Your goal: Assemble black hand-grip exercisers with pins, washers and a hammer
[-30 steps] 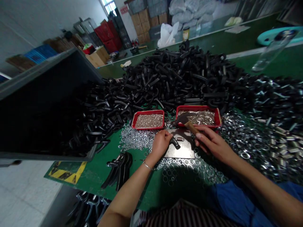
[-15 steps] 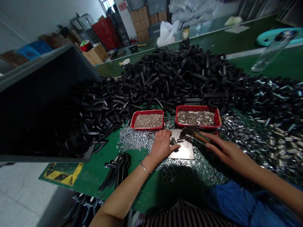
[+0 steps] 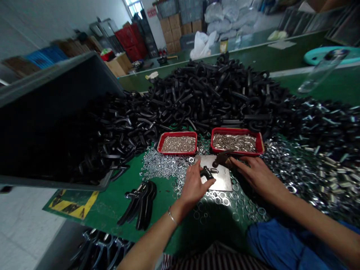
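Note:
My left hand [image 3: 194, 184] is closed around a small black part [image 3: 207, 173], thumb on the near side and fingers on the far side. A coiled metal spring [image 3: 214, 170] sticks out from it to the right. Both lie over a flat metal plate [image 3: 223, 182] on the green bench. My right hand [image 3: 256, 173] grips a hammer close to its head [image 3: 223, 159]; the palm hides most of the handle. The hammer head rests low at the plate's far right corner, just right of the spring.
Behind the plate stand two red trays, one with tiny metal pieces [image 3: 180, 144], one with short pins [image 3: 234, 142]. Black curved handles [image 3: 213, 90] are heaped beyond. Metal rings [image 3: 236, 204] lie nearby. A grey crate [image 3: 108, 183] and finished-looking black handles [image 3: 142, 206] are left.
My left hand has opened slightly around the black part, showing more of it. My right hand has slid toward the hammer's head, covering the wooden handle. The camera view has shifted a little.

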{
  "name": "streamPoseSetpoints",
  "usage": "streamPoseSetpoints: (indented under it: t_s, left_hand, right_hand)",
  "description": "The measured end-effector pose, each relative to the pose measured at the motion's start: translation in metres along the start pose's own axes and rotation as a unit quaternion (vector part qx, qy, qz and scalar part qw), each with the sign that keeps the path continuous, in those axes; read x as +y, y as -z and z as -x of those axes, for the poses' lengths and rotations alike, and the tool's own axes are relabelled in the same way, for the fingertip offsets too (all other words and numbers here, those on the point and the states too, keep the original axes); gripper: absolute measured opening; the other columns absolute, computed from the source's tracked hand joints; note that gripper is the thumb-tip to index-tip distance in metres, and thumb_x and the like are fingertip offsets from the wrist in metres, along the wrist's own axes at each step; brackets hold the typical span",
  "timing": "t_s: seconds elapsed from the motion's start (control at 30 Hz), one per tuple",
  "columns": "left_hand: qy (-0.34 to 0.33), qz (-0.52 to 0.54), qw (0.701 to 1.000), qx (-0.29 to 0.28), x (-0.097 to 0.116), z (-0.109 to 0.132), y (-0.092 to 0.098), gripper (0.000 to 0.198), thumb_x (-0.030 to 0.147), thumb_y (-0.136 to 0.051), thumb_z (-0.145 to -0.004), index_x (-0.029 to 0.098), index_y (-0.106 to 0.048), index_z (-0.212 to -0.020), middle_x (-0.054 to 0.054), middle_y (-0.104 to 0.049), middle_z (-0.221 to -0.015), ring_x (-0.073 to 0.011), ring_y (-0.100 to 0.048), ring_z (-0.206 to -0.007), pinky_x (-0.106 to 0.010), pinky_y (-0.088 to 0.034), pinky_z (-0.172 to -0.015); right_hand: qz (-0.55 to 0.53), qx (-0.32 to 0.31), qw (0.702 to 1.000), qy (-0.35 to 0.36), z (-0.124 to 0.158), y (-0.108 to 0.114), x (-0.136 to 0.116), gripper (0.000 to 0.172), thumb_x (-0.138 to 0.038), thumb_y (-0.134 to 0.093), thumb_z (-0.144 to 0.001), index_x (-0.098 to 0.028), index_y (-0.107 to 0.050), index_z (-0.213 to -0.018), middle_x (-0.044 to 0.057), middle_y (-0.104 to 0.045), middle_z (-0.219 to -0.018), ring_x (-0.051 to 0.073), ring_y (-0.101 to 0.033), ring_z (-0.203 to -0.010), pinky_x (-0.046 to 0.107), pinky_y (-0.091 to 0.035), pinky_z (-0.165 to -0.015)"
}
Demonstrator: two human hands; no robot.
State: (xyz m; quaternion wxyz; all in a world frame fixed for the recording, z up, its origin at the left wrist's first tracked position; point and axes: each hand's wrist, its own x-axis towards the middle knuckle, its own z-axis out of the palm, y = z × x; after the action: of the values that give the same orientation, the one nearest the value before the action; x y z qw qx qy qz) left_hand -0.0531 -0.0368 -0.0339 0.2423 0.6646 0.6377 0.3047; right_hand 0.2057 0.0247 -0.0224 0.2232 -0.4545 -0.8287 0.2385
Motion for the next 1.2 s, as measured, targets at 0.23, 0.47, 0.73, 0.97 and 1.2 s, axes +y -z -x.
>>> streamPoseSetpoints:
  t_s: [0.23,0.47,0.73,0.97,1.2]
  left_hand:
    - [-0.061,0.025,0.99,0.127,0.045,0.034,-0.023,0.081,0.04,-0.071,-0.085,0.02,-0.027,-0.15,-0.016,-0.056,-0.124,-0.0309,-0.055,-0.116,-0.052,-0.044,-0.105]
    - [-0.085,-0.081,0.99,0.074,0.027,-0.061,0.049,0.034,0.034,-0.047,-0.1,0.02,-0.054,-0.13,-0.01,-0.065,-0.117,-0.0225,-0.059,-0.113,-0.039,-0.046,-0.104]
    - [0.168,-0.342,0.921,-0.081,-0.009,-0.243,0.07,0.029,0.031,-0.058,-0.091,0.008,-0.073,-0.102,-0.026,-0.069,-0.112,-0.0367,-0.065,-0.113,-0.044,-0.05,-0.093]
    - [0.249,-0.346,0.886,-0.186,-0.026,-0.283,0.042,0.025,0.028,-0.076,-0.075,0.014,-0.075,-0.096,-0.019,-0.074,-0.102,-0.0351,-0.068,-0.106,-0.04,-0.053,-0.087]
    - [0.281,-0.322,0.89,-0.161,-0.025,-0.275,0.053,0.033,0.037,-0.062,-0.094,0.016,-0.061,-0.12,-0.009,-0.063,-0.12,-0.0223,-0.063,-0.106,-0.043,-0.055,-0.09]
  right_hand:
    - [-0.4,-0.037,0.902,-0.16,-0.013,-0.03,-0.063,0.047,-0.06,-0.048,-0.094,-0.02,-0.072,-0.101,0.009,-0.072,-0.1,0.026,-0.065,-0.095,0.041,-0.051,-0.087]
    - [-0.449,0.058,0.868,-0.203,-0.016,-0.043,-0.051,0.041,-0.06,-0.06,-0.088,-0.021,-0.07,-0.097,0.005,-0.069,-0.094,0.02,-0.062,-0.079,0.032,-0.052,-0.074]
    - [-0.464,0.061,0.865,-0.18,-0.015,-0.037,-0.034,0.034,-0.058,-0.06,-0.087,-0.024,-0.063,-0.083,0.001,-0.057,-0.076,0.016,-0.05,-0.063,0.027,-0.047,-0.052]
    - [-0.445,0.018,0.877,-0.181,-0.011,-0.047,-0.03,0.035,-0.057,-0.058,-0.089,-0.022,-0.062,-0.085,0.001,-0.055,-0.075,0.016,-0.051,-0.068,0.026,-0.046,-0.056]
    - [-0.457,0.034,0.871,-0.177,-0.012,-0.043,-0.031,0.036,-0.058,-0.061,-0.086,-0.023,-0.059,-0.079,0.0,-0.051,-0.073,0.017,-0.05,-0.067,0.028,-0.048,-0.056]
